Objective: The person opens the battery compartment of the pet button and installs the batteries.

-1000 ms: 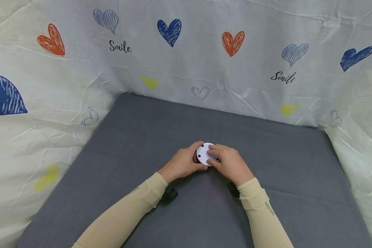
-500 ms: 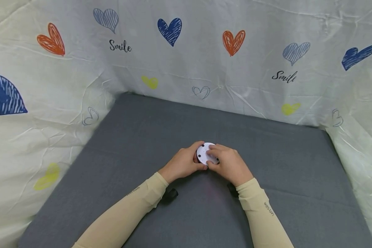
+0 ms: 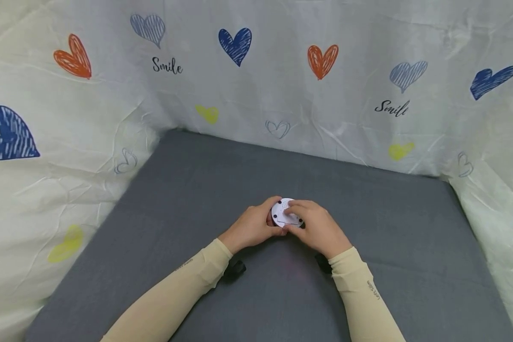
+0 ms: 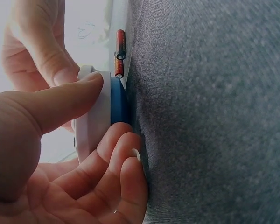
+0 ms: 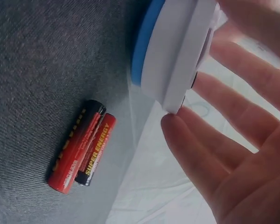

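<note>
A round white device with a blue base [image 5: 177,51] stands upside down on the grey cloth. Its white underside [image 3: 277,209], facing up, shows small speaker holes and black feet. On that underside lies a white battery cover [image 3: 287,220] with a dark line along its near edge. My left hand [image 3: 253,223] grips the device's side, thumb [image 4: 70,105] along the white rim and fingers curled near the blue base. My right hand [image 3: 318,223] pinches at the cover from above with thumb and fingers; the exact contact is partly hidden.
Two red-and-black batteries [image 5: 81,147] lie together on the grey cloth [image 3: 222,171] beside the device; the hands hide them in the head view. A white curtain [image 3: 278,95] printed with hearts and "Smile" borders the surface.
The right fingers have shifted slightly on the underside, and the thumb is lower at the rim. The cover's near edge line now shows. The left hand keeps its grip.
</note>
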